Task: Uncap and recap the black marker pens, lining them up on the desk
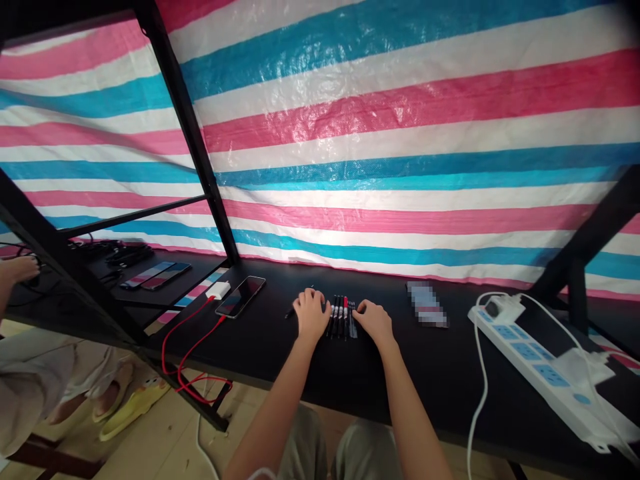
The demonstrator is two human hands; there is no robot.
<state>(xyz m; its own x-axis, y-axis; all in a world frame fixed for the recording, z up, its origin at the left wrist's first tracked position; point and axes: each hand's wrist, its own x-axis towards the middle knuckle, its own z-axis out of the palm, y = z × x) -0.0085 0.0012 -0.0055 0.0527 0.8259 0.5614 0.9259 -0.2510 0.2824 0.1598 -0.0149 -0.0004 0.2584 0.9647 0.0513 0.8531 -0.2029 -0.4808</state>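
Observation:
Several dark pens (342,316), one with a red part, lie side by side on the black table (280,347). My left hand (311,313) rests palm down just left of the row, its fingers curled against the outermost pen. My right hand (374,320) sits on the right side of the row, fingers bent and touching the pens there. Both hands flank the pens, and neither has a pen lifted off the table.
A phone (241,296) lies left of my hands, joined by a red cable (186,347) to a white charger (219,290). A white power strip (540,367) is at right, a blurred small object (427,304) behind. Two phones (155,275) lie on the neighbouring table; another person's hand (17,270) and legs at far left.

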